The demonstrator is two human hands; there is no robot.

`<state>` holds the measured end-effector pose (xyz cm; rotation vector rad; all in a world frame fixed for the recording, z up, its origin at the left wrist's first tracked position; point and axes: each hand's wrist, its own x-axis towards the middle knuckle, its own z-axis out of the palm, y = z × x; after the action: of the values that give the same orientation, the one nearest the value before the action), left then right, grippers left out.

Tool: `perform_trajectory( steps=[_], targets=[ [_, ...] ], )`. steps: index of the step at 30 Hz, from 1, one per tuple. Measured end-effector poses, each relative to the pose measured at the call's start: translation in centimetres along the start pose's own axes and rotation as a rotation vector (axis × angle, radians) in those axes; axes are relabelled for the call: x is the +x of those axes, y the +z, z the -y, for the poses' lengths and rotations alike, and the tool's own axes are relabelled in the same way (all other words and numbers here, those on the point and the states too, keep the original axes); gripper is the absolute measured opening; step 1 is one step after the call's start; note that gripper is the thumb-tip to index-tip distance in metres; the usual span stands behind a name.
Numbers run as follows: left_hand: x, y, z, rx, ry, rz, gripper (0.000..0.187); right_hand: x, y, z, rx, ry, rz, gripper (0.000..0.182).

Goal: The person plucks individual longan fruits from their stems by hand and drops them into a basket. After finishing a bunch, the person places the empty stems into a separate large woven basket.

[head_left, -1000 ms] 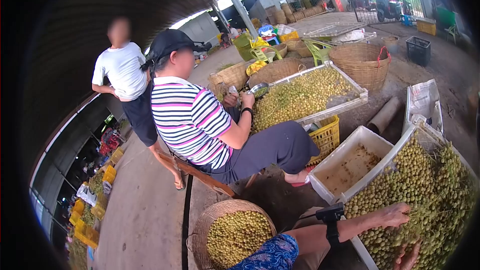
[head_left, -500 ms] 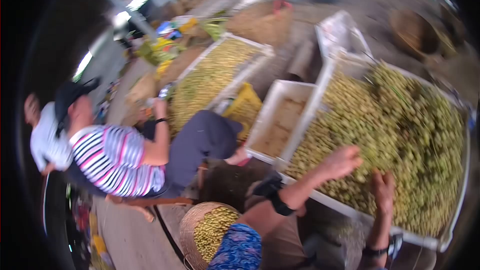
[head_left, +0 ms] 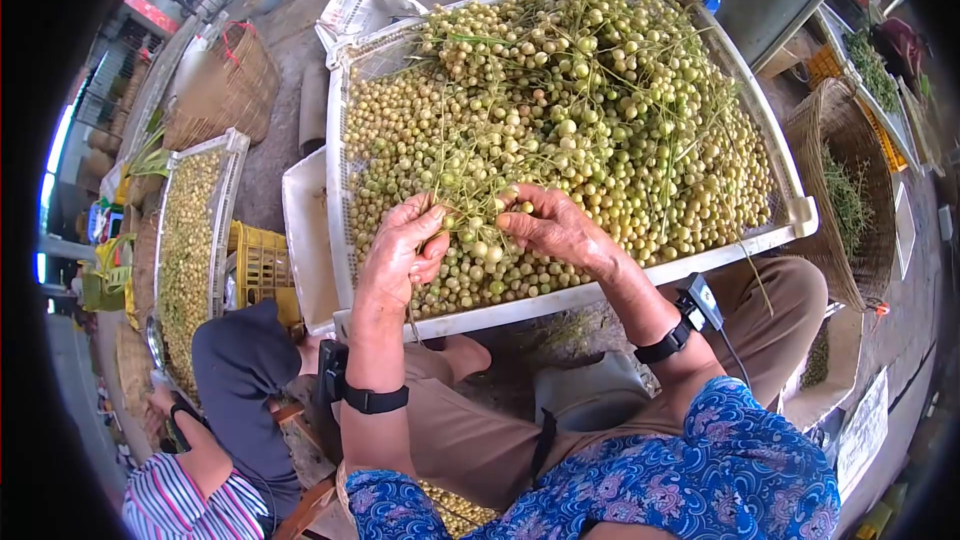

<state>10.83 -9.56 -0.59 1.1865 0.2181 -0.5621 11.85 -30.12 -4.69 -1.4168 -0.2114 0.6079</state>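
Note:
Over the near part of a large white mesh tray [head_left: 520, 307], my two hands work close together on a thin green sprig of small round fruits [head_left: 478, 212]. My left hand [head_left: 400, 245] has its fingers curled and pinched on the sprig's left side. From the right, my right hand [head_left: 560, 230] pinches it with thumb and forefinger. Beneath them the tray is heaped with loose yellow-green fruits [head_left: 385, 125]. Stemmed bunches [head_left: 630, 70] pile up at its middle and far side. More fruits [head_left: 455, 510] show low down by my lap, partly hidden by my sleeve.
At the left a person in a striped shirt [head_left: 185, 500] sits near a second fruit tray [head_left: 228, 190] and a yellow crate [head_left: 262, 270]. A white box [head_left: 308, 240] adjoins my tray. Right are a wicker basket [head_left: 815, 210] with green stems and a post [head_left: 785, 0].
The view has swung round, bringing the tray to the centre and the striped-shirt person to the lower left. My hands, formerly apart above the fruit, now meet at the sprig.

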Motion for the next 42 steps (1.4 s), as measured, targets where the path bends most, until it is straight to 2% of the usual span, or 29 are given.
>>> perform_trajectory(
  steps=[2, 4, 6, 7, 8, 10, 11, 12, 14, 16, 18, 19, 20, 22, 24, 26, 28, 30, 34, 36, 38, 40, 42],
  targets=[
    [0.1, -0.1, 0.2, 0.045, -0.006, 0.005, 0.008, 0.3, -0.5, -0.9, -0.093, -0.128, -0.087, 0.028],
    [0.2, 0.0, 0.3, 0.054, -0.023, 0.009, 0.008, 0.9, -0.4, -1.8, -0.024, -0.097, -0.144, 0.026],
    [0.6, 0.1, 0.6, 0.059, -0.045, 0.018, 0.008, 1.4, 0.0, -2.5, -0.352, -0.209, -0.472, 0.021],
    [0.7, 0.1, 0.7, 0.036, -0.039, 0.016, 0.007, 1.8, 0.3, -2.6, -0.327, -0.352, -0.583, 0.018],
    [0.8, 0.1, 0.8, 0.013, -0.031, 0.012, 0.007, 1.7, 0.2, -2.7, -0.329, -0.35, -0.585, 0.018],
    [0.5, -0.1, 0.4, 0.002, -0.017, 0.027, 0.007, 1.6, 0.6, -1.5, -0.023, -0.165, -0.468, 0.017],
    [0.3, -0.3, 0.2, -0.006, 0.008, 0.002, 0.008, 2.1, 0.9, -2.3, 0.131, -0.229, -0.407, 0.016],
    [0.1, -0.5, 0.0, -0.013, 0.032, -0.023, 0.009, 1.8, 0.8, -1.9, 0.131, -0.229, -0.407, 0.016],
    [-0.4, -0.9, -0.6, -0.034, 0.046, -0.027, 0.009, 1.0, 0.1, -0.8, 0.512, -0.023, -0.107, 0.016],
    [-0.8, -1.5, -0.9, -0.063, 0.061, -0.066, 0.008, 1.1, -1.2, -2.2, 1.1, -0.047, 0.106, 0.018],
    [-1.0, -2.0, -1.0, -0.073, 0.075, -0.065, 0.008, 0.8, -1.9, -2.2, 1.208, -0.069, 0.149, 0.016],
    [-1.1, -2.2, -1.0, -0.105, 0.085, -0.047, 0.007, 0.6, -1.9, -1.8, 1.006, -0.063, 0.041, 0.017],
    [-1.2, -2.2, -1.0, -0.135, 0.092, -0.029, 0.007, 0.6, -1.8, -1.5, 1.007, -0.062, 0.044, 0.017],
    [-1.4, -2.0, -0.9, -0.12, 0.081, -0.027, 0.007, 0.5, -0.9, 0.3, 0.688, -0.074, -0.073, 0.019],
    [-1.5, -1.7, -0.8, -0.095, 0.063, -0.019, 0.006, 1.2, -1.1, 0.2, 0.593, -0.075, -0.076, 0.02],
    [-1.4, -1.8, -0.7, -0.084, 0.066, -0.001, 0.006, 1.8, -0.9, 0.3, 0.185, -0.062, -0.108, 0.026],
    [-1.4, -1.7, -0.7, -0.1, 0.045, 0.004, 0.006, 1.7, -0.3, 0.6, 0.089, -0.013, 0.075, 0.025],
    [-1.3, -1.6, -0.6, -0.089, 0.053, 0.001, 0.007, 1.6, 0.4, 0.4, 0.153, -0.013, 0.159, 0.027],
    [-1.3, -1.7, -0.5, -0.076, 0.046, 0.006, 0.008, 1.9, 1.2, -0.1, 0.206, 0.006, 0.136, 0.028],
    [-1.4, -1.9, -0.6, -0.087, 0.051, 0.007, 0.008, 1.5, 1.0, 0.0, 0.35, -0.003, 0.221, 0.027],
    [-1.6, -2.3, -0.8, -0.129, 0.058, 0.035, 0.01, 1.4, 0.4, -0.7, 0.431, -0.005, 0.187, 0.025],
    [-1.9, -2.3, -1.0, -0.129, 0.064, 0.029, 0.01, 1.4, -0.3, -1.0, 0.664, -0.125, 0.224, 0.023],
    [-2.0, -2.4, -1.1, -0.129, 0.073, 0.018, 0.011, 1.5, -0.2, -0.8, 0.605, -0.085, 0.211, 0.02]
  ],
)
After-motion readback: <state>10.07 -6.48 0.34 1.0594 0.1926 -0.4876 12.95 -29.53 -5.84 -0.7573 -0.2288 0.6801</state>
